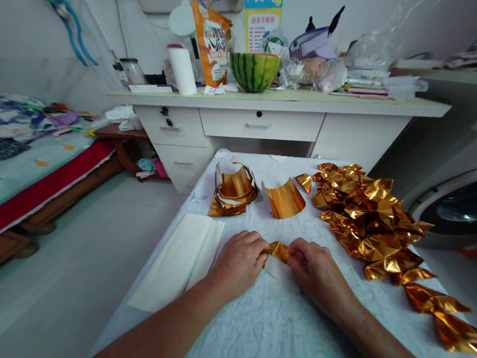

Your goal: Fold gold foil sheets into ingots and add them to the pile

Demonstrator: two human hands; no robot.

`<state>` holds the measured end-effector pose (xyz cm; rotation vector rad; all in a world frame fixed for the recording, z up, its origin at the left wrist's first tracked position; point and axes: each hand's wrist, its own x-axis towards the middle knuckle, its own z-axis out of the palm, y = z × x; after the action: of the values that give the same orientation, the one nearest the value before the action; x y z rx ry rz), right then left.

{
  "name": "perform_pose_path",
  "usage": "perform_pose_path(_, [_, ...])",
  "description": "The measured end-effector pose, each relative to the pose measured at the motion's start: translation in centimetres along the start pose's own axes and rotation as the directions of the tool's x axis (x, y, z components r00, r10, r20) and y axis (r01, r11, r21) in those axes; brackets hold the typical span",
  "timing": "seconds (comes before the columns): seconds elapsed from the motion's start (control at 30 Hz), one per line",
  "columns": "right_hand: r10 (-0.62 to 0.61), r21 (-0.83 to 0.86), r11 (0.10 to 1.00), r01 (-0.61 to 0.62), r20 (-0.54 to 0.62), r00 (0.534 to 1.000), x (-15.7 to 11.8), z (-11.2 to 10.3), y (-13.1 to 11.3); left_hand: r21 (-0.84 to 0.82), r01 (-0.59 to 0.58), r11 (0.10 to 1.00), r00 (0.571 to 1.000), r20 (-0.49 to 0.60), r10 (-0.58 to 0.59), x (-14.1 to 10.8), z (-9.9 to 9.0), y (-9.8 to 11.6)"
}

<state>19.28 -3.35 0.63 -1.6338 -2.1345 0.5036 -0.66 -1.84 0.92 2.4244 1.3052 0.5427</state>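
Observation:
Between my two hands is a small piece of gold foil (279,251), with a whitish sheet under it. My left hand (245,256) is closed on the foil's left end. The right end is pinched by the closed fingers of my right hand (309,265). Beyond them lie a curled gold foil sheet (285,200) and a curved stack of gold sheets (236,185). To the right is a heap of twisted gold foil pieces (365,212). Folded pale paper (173,259) rests left of my left hand.
The cloth-covered table (291,339) lies under my forearms. Behind it stands a white desk (264,123) holding a watermelon-patterned bowl (254,70) and an orange bag (211,46). A bed (34,172) is at left, a washing machine (463,193) at right.

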Motion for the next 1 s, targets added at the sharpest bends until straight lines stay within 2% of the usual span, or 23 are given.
perform_pose_path(0.13, [-0.024, -0.094, 0.995, 0.026, 0.024, 0.999, -0.12, -0.03, 0.01, 0.011, -0.03, 0.999, 0.999, 0.028, 0.029, -0.1, -0.06, 0.33])
perform_pose_path(0.27, [-0.039, -0.1, 0.994, 0.042, 0.031, 0.999, -0.22, -0.07, 0.03, 0.006, -0.059, 0.998, 0.998, 0.036, 0.059, -0.13, 0.19, 0.29])
perform_pose_path(0.43, [-0.041, -0.06, 0.997, 0.045, 0.057, 0.998, -0.32, -0.3, 0.02, 0.021, -0.078, 0.997, 0.996, 0.034, 0.077, -0.15, 0.28, 0.24])
perform_pose_path(0.83, [-0.016, 0.153, 0.988, 0.001, 0.096, 0.995, -0.54, -0.71, -0.07, 0.027, -0.072, 0.997, 0.996, -0.047, 0.074, -0.41, -0.23, 0.13])
perform_pose_path(1.0, [-0.045, 0.096, 0.995, 0.038, 0.067, 0.997, -0.52, -0.41, -0.08, 0.015, -0.112, 0.994, 0.994, -0.013, 0.112, -0.37, 0.15, 0.2])
